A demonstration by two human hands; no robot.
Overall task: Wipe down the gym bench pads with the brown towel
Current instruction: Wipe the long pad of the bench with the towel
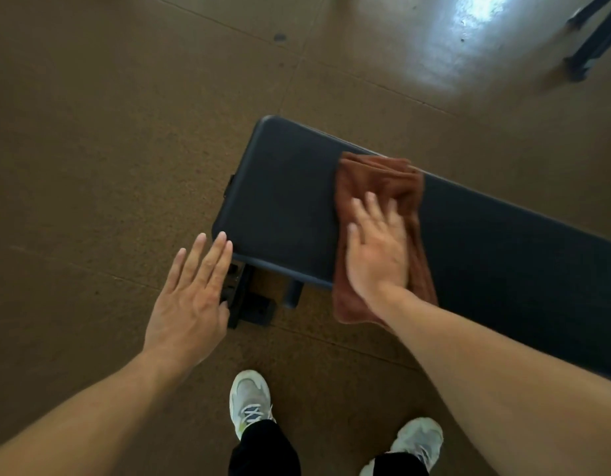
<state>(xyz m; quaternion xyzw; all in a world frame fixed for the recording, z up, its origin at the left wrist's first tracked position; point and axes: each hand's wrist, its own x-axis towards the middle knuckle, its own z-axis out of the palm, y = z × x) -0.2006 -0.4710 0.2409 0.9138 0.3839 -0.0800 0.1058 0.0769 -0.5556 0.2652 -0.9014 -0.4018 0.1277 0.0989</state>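
Note:
A dark gym bench pad (pixel 283 207) runs from the middle of the view out to the right edge. A folded brown towel (pixel 383 180) lies across the pad, and its near end hangs over the front edge. My right hand (pixel 376 249) presses flat on the towel with straight, spread fingers. My left hand (pixel 190 297) hovers open beside the pad's near left corner, its fingertips close to the edge and holding nothing.
The bench's black metal frame and foot (pixel 252 304) show under the near corner. My two white shoes (pixel 250 400) stand on the brown speckled floor just in front of the bench. Dark legs of other equipment (pixel 592 46) stand at the top right.

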